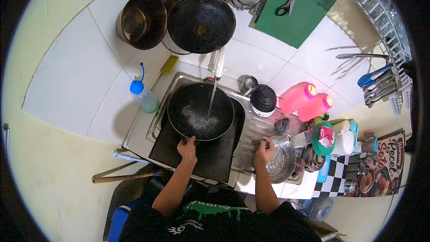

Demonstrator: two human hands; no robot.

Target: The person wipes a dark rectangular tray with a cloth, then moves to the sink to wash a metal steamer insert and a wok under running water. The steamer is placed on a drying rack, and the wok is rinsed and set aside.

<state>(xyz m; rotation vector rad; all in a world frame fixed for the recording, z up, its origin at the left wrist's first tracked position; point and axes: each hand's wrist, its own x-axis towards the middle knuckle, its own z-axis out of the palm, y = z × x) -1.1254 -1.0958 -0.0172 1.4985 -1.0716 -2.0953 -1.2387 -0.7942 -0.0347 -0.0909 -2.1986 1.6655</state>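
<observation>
My left hand [187, 149] grips the near edge of a black frying pan [201, 111], where its handle seems to be. The pan lies over the sink, and water runs into it from the white tap [219, 64]. Beneath the pan's near side is a dark flat rectangular board or tray [201, 159]. My right hand [264, 151] is over the ribbed drainboard, closed on a small dark scouring pad [258, 144], beside a perforated metal steamer pot [280, 161]. Another dark scouring pad [281, 125] lies farther back on the drainboard.
Blackened pans [201, 23] and a green cutting board [295, 10] with scissors hang on the tiled wall. A squeeze bottle [145, 99] stands left of the sink; a yellow sponge [169, 65] is behind it. Pink bottles [297, 97] and a metal cup [249, 85] stand back right.
</observation>
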